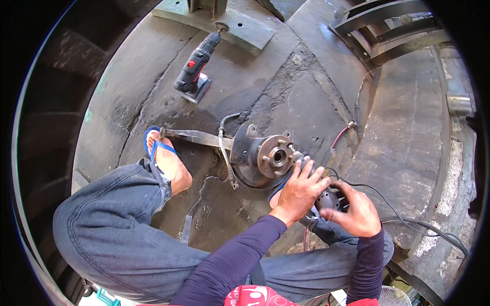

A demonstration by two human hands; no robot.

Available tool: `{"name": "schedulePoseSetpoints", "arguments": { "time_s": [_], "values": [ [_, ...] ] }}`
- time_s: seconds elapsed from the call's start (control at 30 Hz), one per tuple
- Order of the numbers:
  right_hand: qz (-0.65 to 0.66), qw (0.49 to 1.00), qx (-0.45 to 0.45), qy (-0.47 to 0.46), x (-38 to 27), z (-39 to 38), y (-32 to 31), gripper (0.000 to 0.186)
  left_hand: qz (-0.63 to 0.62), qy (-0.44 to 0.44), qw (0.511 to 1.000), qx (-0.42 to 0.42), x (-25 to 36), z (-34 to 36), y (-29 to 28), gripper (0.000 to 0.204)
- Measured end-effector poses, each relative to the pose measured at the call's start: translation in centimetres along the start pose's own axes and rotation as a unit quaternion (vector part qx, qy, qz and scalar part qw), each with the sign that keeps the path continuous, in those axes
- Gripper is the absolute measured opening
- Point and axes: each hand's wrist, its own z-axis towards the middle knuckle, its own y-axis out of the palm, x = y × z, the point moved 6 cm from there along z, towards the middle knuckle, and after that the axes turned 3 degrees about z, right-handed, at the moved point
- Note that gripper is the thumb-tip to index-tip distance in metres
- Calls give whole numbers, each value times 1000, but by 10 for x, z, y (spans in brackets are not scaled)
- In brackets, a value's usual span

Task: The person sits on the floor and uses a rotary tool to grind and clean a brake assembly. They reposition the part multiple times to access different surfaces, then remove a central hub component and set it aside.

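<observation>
A dark grey corded power tool with a vented rounded body is in both my hands. My left hand lies over its front part, fingers bent across it and hiding much of it. My right hand curls round its rear body, thumb and fingers on opposite sides. The tool's front end reaches the right side of a rusty wheel hub with studs; I cannot tell whether they touch. Behind the hub is a dark dust shield, joined to a metal arm that runs left to my foot. A bent hose crosses this arm.
A cordless drill with a round attachment lies beyond the hub, beside a steel base plate. Black cables and a red hose run along the right. A dark metal frame stands at the far right.
</observation>
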Motion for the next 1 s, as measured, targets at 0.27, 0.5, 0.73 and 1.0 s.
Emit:
{"name": "schedulePoseSetpoints", "arguments": {
  "time_s": [0.27, 0.5, 0.73, 1.0],
  "values": [
    [505, 839, -56, 193, 64, 37, 67, 77, 1, 37, 998, -51, -8, -1, -5, 32],
    [464, 875, -81, 112, 48, 55, 77, 123, -150, -49, 987, -43, -17, -6, -5, 39],
    [462, 875, -65, 129, 35, 55, 83, 107, -123, -295, 947, 31, -42, -10, -39, 39],
    [433, 893, -32, 120, 29, 58, 107, 98, -376, -518, 765, -64, -69, -42, -14, 41]
  ]
}}
